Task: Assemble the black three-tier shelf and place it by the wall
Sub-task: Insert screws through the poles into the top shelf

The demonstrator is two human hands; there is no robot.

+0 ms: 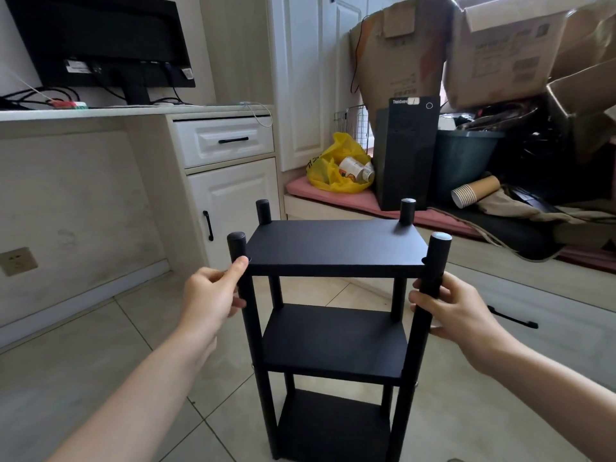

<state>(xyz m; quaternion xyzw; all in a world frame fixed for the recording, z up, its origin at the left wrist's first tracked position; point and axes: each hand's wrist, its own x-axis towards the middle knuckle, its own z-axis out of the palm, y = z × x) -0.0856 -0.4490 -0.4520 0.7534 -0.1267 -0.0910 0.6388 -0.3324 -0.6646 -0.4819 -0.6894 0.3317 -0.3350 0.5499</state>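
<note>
Three-tier black shelf [333, 248] is all together and upright, right in the middle over the tiled floor [100, 345]. All three boards are in, and four post tops poke up above the top one. I can't tell whether its feet actually touch the tiles.

Left grip [210, 295] is wrapped round the front left post [248, 328] just under the top board, with the thumb pressed up by the corner. Right grip [456, 311] has its fingers curled round the front right post [433, 261] at about the same height. Both are closed on the posts.

Stuff around it:
- Behind and to the left is a white desk [100, 113] with a monitor [100, 38] and a tangle of cables on top, plus a drawer [223, 141] and a cabinet door [233, 195] at its near end. The shelf's back left post sits in line with that door.
- There's a wall socket [18, 261] low on the wall under the desk.
- Straight behind is a raised ledge with a pink mat [333, 198]. On it are a yellow bag [326, 168] with cans in it and a black computer tower [406, 155] standing up.
- The right side is a mess: big cardboard boxes [500, 51] leaning on each other, a dark bin [463, 155], and a stack of paper cups [473, 191] lying on its side.
- A low drawer front with a black handle [513, 316] is just past the right grip.
</note>
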